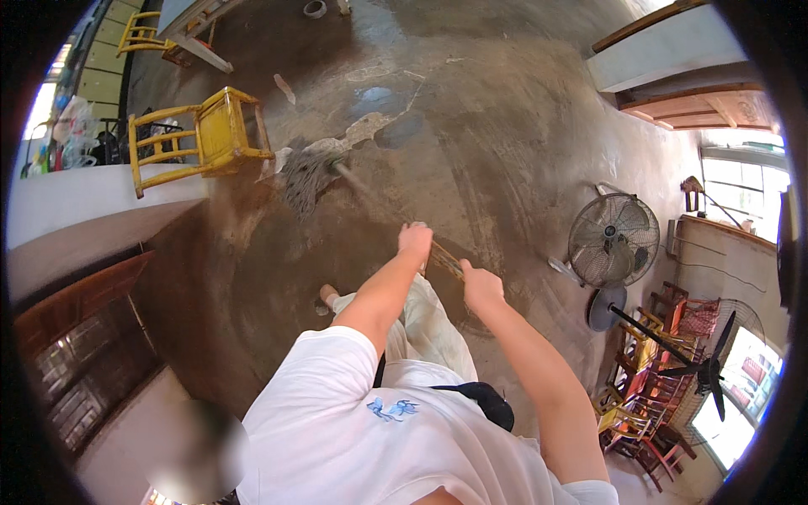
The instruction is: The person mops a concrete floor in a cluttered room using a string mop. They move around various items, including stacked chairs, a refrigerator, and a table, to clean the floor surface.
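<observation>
Both my hands grip the wooden handle of a string mop (310, 175). My left hand (414, 239) holds the handle higher toward the mop head, my right hand (481, 286) closes on it just behind. The grey mop head lies spread on the wet concrete floor (471, 143), close to a yellow chair (206, 135). The handle is partly hidden between my hands. My bare foot (328, 295) shows below the mop.
A second yellow chair (143, 34) stands far back left. A pedestal fan (613, 244) stands at right, another fan (707, 366) and stacked wooden chairs (652, 396) near the lower right. A white low wall (76, 202) runs along the left.
</observation>
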Available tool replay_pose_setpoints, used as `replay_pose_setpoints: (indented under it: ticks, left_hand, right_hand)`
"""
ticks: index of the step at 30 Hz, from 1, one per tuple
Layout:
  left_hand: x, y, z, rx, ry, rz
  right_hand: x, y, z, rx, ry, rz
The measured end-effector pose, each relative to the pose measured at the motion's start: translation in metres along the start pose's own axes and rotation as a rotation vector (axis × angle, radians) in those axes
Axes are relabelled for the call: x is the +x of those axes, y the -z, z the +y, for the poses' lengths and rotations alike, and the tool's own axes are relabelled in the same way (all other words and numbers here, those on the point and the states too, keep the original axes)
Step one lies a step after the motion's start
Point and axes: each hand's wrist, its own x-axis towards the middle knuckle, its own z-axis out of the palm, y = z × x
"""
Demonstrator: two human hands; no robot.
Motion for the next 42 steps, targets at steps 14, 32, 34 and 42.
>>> replay_pose_setpoints:
  ticks: [14, 32, 34, 42]
  left_hand:
    - [-0.047, -0.017, 0.029, -0.003, -0.187, -0.111]
    - [-0.328, -0.069, -0.26, -0.188, 0.13, -0.136]
    - [-0.356, -0.077, -0.277, -0.228, 0.195, -0.149]
    - [-0.402, -0.142, -0.286, -0.455, 0.349, -0.114]
  right_hand:
    - [-0.081, -0.04, -0.018, -0.018, -0.16, -0.009]
    - [-0.131, -0.157, -0.312, -0.214, 0.381, 0.049]
    - [-0.114, -0.182, -0.343, -0.374, 0.382, -0.062]
    - [-0.131, -0.193, -0.371, -0.56, 0.468, -0.166]
